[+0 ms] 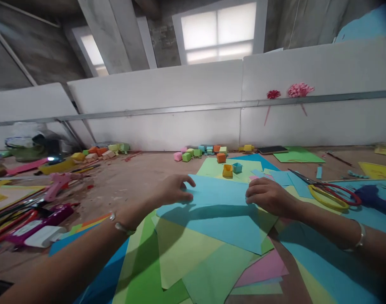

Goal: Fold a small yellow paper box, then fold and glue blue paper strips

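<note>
A light blue sheet of paper (pixel 218 192) is bent across its width, its far part raised and its near part resting on other sheets. My left hand (pixel 169 189) grips the raised part at the left, thumb and forefinger curled at its edge. At the right edge, my right hand (pixel 270 195) pinches the same sheet, fingers bent together. Beneath lies a loose pile of pale yellow paper (pixel 177 253), green paper (pixel 142 257) and pink paper (pixel 264 268). A shadow falls across the blue sheet below the bend.
Scissors (pixel 327 196) with red and yellow handles lie right of my right hand. Small paper cubes (pixel 186 157) stand along the white partition (pixel 167 88). A pink glue gun (pixel 58 185) and a purple tool (pixel 50 219) lie at left. Two pink paper flowers (pixel 299 89) hang on the partition rail.
</note>
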A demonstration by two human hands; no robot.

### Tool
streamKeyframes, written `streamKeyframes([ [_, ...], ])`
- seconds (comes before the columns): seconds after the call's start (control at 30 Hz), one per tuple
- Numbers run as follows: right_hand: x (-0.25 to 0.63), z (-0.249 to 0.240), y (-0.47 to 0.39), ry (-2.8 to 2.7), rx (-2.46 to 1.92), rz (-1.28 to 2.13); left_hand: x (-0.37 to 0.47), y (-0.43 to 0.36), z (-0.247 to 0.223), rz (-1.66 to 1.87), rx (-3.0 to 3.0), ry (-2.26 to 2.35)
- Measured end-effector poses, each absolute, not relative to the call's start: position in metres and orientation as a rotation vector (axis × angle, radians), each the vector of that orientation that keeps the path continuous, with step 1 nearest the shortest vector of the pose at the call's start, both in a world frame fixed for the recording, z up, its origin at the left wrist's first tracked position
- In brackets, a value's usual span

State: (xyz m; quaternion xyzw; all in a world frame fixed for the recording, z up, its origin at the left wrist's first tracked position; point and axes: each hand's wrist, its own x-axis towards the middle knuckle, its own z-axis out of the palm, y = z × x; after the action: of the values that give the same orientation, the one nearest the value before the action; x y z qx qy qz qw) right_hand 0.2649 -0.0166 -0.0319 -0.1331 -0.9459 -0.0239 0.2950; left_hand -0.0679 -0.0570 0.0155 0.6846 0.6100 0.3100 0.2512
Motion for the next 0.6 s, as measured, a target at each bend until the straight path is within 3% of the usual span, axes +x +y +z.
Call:
streamKeyframes([
  [0.17, 0.272, -0.043, -0.03, -2.664, -0.354, -0.1, -0.039, -0.077, 0.008, 0.699, 2.256, 1.598],
  [0.27, 0.276, -0.045, -0.029, -2.691, -0.348, -0.128, -0.012, -0.083, 0.001, 0.344, 2.849, 1.264],
  [0.4, 0.28, -0.042, -0.029, -2.692, -0.37, -0.054, 0.012, -0.081, -0.017, 0.104, 2.929, 1.214],
  [0.6, 0.276, -0.037, -0.04, -2.644, -0.53, 0.081, 0.016, -0.074, -0.048, 0.259, 3.007, 1.224],
])
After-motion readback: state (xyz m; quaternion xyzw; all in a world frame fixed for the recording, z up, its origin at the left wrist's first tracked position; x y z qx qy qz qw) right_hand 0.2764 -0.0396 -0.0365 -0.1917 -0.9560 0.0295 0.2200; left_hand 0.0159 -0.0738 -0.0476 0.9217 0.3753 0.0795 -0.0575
